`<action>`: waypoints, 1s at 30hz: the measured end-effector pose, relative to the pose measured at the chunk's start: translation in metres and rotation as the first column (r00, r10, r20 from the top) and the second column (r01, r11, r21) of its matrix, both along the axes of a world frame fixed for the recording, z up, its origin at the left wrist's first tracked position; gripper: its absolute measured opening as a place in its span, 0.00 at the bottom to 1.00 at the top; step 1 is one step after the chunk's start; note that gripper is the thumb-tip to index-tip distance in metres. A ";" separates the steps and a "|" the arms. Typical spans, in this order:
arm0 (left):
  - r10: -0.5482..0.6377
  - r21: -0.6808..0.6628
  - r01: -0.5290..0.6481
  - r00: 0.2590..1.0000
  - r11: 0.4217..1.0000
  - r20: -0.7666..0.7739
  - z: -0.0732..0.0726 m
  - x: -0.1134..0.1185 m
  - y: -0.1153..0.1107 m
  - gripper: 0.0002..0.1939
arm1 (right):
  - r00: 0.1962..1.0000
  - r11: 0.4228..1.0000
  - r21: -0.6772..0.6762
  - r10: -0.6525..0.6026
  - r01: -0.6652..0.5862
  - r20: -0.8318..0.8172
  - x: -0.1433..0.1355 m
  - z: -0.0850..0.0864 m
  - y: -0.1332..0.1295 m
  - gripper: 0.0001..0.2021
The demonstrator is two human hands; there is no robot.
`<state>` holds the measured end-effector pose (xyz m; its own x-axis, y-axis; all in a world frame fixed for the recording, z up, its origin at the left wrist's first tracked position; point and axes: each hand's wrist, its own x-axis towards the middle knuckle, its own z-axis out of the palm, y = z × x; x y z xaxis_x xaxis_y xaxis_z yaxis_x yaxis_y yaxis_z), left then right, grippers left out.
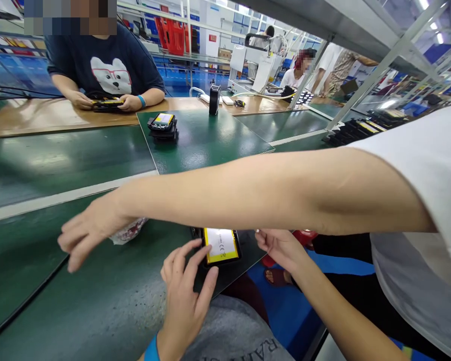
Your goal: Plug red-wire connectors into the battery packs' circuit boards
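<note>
A black-framed device (239,250) lies on the green table near my body, its flat battery (220,245) showing a white label and yellow edges. My left hand (188,283), with a blue band on its wrist, is spread open, its fingertips over the left side of the battery. To the right of the device, my right hand (280,249) has its fingers pinched together; what they hold, if anything, is too small to make out. Another person's bare forearm (225,193) crosses in front and covers the device's upper part.
The co-worker's hand (97,225) hangs near a black cable (26,296) and a crumpled plastic bag (130,233). Stacked devices (163,125) and an upright black object (214,99) stand farther back. Across the table, another person holds a device (107,103). Metal rails (383,70) slant overhead.
</note>
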<state>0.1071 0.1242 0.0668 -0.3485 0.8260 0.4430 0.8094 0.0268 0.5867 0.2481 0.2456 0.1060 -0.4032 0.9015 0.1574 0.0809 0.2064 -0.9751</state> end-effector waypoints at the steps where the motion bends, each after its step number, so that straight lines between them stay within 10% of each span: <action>1: -0.032 0.047 0.035 0.998 0.998 -0.049 0.004 0.003 0.000 0.13 | 0.999 0.995 -0.099 0.014 -0.019 -0.052 0.012 0.000 0.003 0.15; 7: -0.121 0.194 0.148 0.982 0.970 -0.148 0.035 0.021 0.014 0.09 | 0.880 0.651 -0.696 -0.091 -0.302 -0.466 0.007 0.000 -0.029 0.19; 11: -0.134 0.243 0.169 0.979 0.955 -0.154 0.045 0.021 0.015 0.04 | 0.853 0.647 -0.667 -0.048 -0.371 -0.520 0.000 0.004 -0.044 0.15; 20: -0.189 0.179 0.140 0.936 0.974 0.297 0.041 0.017 0.012 0.03 | 0.943 0.982 -0.016 0.178 -0.190 -0.282 0.002 0.004 -0.043 0.03; 25: -0.195 0.121 0.164 0.929 0.979 0.314 0.034 0.006 0.017 0.03 | 0.984 0.957 0.258 0.157 -0.132 -0.080 -0.001 0.005 -0.032 0.04; 30: 0.008 0.029 -0.016 0.970 0.999 0.243 0.016 -0.011 0.028 0.20 | 0.977 0.817 0.571 -0.049 -0.080 0.206 -0.015 0.002 0.014 0.05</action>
<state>0.0964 0.1517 0.0831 -0.4585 0.8086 0.3686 0.6425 0.0151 0.7661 0.2327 0.2596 0.1075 -0.4969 0.6655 0.5569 0.2540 0.7252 -0.6400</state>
